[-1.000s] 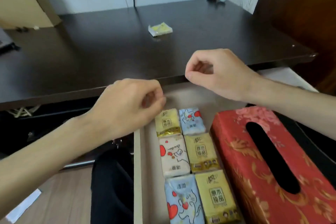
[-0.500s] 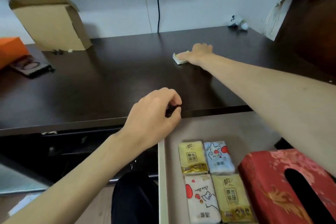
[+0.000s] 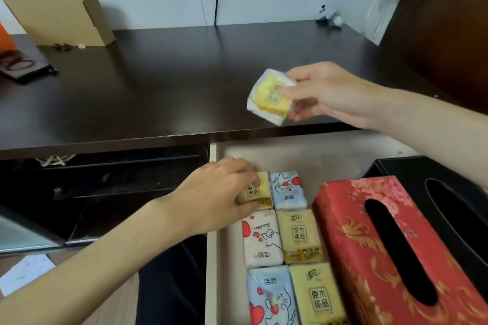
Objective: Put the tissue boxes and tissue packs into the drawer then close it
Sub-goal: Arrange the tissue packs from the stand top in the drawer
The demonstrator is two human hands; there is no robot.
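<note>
A yellow tissue pack (image 3: 270,96) is pinched in the right hand (image 3: 324,92) above the desk (image 3: 163,82) edge, for the open drawer (image 3: 303,150), while the left hand (image 3: 219,195) is closed around the far-left pack (image 3: 254,188), seemingly to make room.

Single head-worn wide-angle view, looking forward and steeply down, close above the open pale wooden drawer (image 3: 211,258), dark brown desktop (image 3: 158,87) filling the upper frame
</note>
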